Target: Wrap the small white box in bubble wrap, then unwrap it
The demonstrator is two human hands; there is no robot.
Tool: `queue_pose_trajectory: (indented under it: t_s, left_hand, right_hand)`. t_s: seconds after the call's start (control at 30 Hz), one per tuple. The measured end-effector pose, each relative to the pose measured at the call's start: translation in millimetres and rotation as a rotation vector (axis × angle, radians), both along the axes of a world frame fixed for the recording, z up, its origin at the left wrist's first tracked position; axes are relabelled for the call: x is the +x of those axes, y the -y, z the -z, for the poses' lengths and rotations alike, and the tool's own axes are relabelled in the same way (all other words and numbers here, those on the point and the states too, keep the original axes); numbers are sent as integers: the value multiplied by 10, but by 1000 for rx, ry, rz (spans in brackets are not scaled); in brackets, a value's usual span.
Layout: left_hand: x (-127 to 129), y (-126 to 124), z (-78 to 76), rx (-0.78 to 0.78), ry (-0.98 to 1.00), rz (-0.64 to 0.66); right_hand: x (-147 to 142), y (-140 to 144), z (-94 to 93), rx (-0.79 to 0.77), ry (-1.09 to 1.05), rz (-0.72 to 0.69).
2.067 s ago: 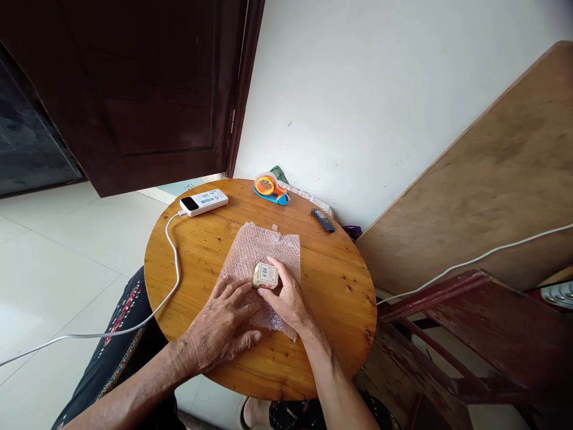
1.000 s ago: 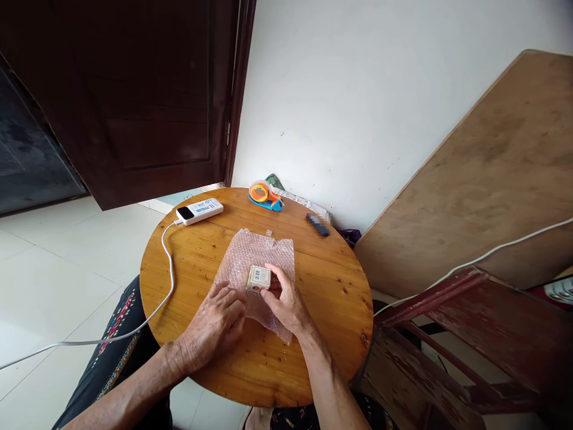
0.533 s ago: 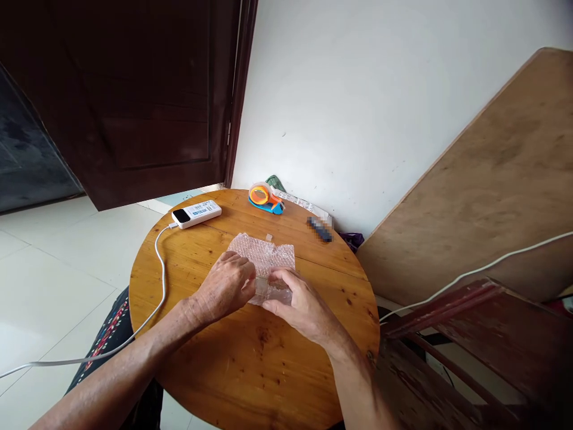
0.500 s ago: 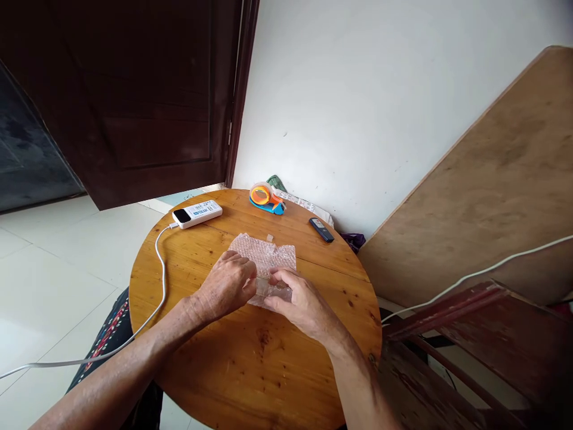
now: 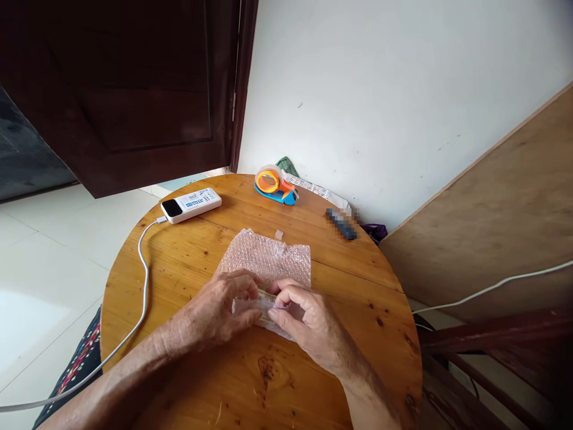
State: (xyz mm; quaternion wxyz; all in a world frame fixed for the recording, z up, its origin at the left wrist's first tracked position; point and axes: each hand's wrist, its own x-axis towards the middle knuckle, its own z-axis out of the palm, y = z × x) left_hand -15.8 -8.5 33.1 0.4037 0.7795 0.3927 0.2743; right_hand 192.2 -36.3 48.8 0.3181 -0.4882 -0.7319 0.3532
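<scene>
A sheet of bubble wrap (image 5: 268, 257) lies on the round wooden table, its near edge turned up between my hands. Within that fold shows a small flat item (image 5: 267, 295) with printed marks, mostly hidden by fingers and wrap. My left hand (image 5: 219, 307) pinches the left part of the folded edge, its thumb in front and its fingers curled behind. On the right side, my right hand (image 5: 308, 316) holds the same edge between thumb and index finger. A small clear piece of tape (image 5: 279, 235) rests just beyond the wrap.
An orange and blue tape dispenser (image 5: 275, 186) stands at the table's far edge. To the left is a white device (image 5: 192, 205) with a cable (image 5: 145, 280) running off the table. A dark, pixelated object (image 5: 341, 224) lies far right, near the wall (image 5: 380, 89).
Both hands have come down onto the wrap's near edge, which is now folded up around the small item. The camera view has moved closer to the table.
</scene>
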Motion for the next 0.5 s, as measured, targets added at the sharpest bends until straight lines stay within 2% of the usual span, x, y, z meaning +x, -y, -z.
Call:
queue_pose_trajectory:
  t_s: [0.23,0.5]
  left_hand:
    - [56,21,72,-5,103,-43]
    - [74,27,51,-19,112,-82]
  right_hand:
    - [-38,60,24,76,45,63]
    - [-54,78,46,80,18,55]
